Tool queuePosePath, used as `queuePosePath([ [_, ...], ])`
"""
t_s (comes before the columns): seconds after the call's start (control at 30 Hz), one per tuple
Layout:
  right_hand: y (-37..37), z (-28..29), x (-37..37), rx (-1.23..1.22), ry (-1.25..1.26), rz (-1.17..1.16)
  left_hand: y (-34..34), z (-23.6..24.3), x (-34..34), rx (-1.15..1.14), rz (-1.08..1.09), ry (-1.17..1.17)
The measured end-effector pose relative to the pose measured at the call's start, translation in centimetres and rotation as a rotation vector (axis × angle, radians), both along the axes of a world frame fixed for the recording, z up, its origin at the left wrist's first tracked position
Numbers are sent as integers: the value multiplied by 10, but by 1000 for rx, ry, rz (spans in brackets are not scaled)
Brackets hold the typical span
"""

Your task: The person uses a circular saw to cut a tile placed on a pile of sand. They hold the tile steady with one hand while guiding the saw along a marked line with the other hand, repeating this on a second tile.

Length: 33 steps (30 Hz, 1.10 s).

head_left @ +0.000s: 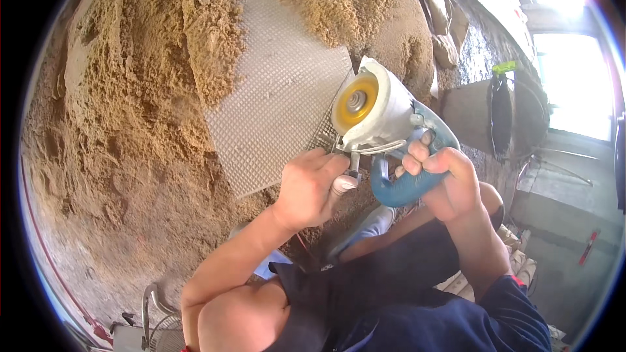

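Note:
A power cutter with a white guard (390, 105), a yellow disc (354, 102) and a blue body (404, 186) is held over a pale tile (274, 111) with a gridded surface. My left hand (308, 189) has its fingers closed around a small metal fitting at the lower front of the tool, beside the tile's edge. My right hand (448, 182) grips the blue handle, fingers curled over it. The disc faces upward toward the camera.
Piles of damp sand (147, 72) surround the tile. At the right are a dark bucket (476, 114), a bright window (570, 81) and a red-handled item (588, 248) on grey concrete. A red cord (39, 234) runs along the left, near a metal-framed object (150, 306) at lower left.

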State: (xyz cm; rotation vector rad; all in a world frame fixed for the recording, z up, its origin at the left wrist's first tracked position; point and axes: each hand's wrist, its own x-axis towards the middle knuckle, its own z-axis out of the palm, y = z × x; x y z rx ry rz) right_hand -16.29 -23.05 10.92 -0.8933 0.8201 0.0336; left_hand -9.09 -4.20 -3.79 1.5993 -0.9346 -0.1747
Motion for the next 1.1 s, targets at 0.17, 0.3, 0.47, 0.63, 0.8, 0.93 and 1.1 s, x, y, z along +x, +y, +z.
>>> queuePosePath([
  [0.17,-1,-2,-3,21,56,-38,-2,2,0,9,-1,-19],
  [0.3,-6,-3,-9,53,37,-45,-3,5,-1,52,-29,-42],
  [0.47,-3,1,-5,17,18,-29,-2,5,0,39,-25,-22],
  [0.63,-3,-4,2,20,-12,-10,-3,1,2,-8,13,10],
  [0.8,-5,-6,0,35,-5,-13,-5,1,2,10,30,-15],
  [0.93,-7,-6,-6,27,3,-21,-4,5,2,27,0,-14],
  [1.1,-9,-4,-5,54,-43,-13,-8,5,1,12,39,-20],
])
